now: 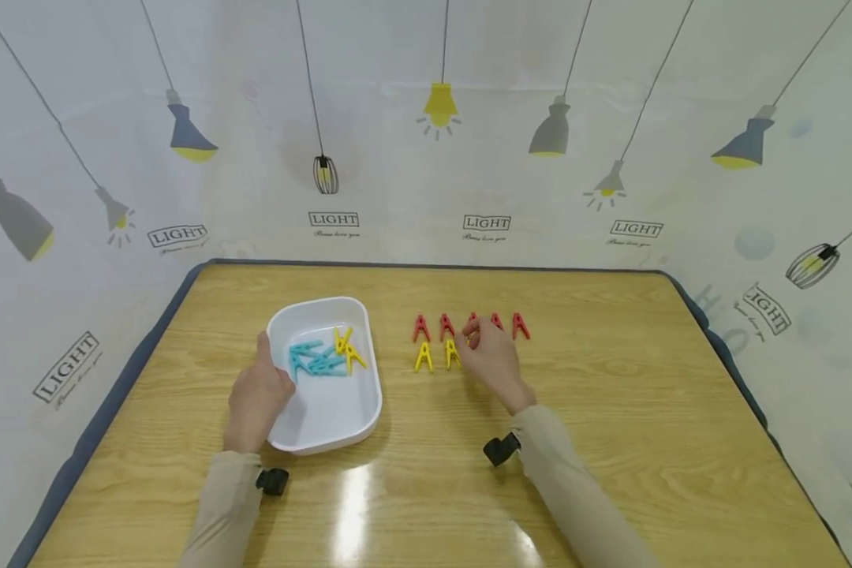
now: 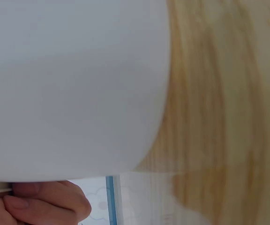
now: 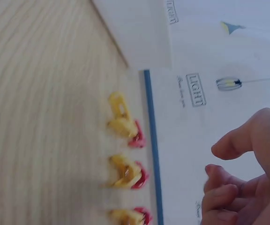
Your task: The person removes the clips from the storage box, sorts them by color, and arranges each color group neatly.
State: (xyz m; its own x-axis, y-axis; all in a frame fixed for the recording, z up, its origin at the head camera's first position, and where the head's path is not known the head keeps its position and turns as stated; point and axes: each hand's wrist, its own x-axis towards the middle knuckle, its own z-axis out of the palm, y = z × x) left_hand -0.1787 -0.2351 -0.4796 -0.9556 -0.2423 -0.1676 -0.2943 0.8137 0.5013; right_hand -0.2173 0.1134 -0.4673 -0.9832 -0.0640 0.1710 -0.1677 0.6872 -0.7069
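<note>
A white plastic basin stands left of centre, and my left hand grips its left rim; curled fingers show at that rim in the left wrist view. Inside lie several light-blue clothespins and a couple of yellow clothespins. My right hand hovers over the right part of two rows of clothespins. In the right wrist view its thumb and bent fingers stand apart with nothing between them. Below are yellow clothespins in the nearer row, partly hidden by the hand, and red clothespins behind.
The wooden table has a dark blue edge at its back and sides. Behind it hangs a pale backdrop printed with lamps. A black wrist camera sits at the right cuff, another black camera at the left.
</note>
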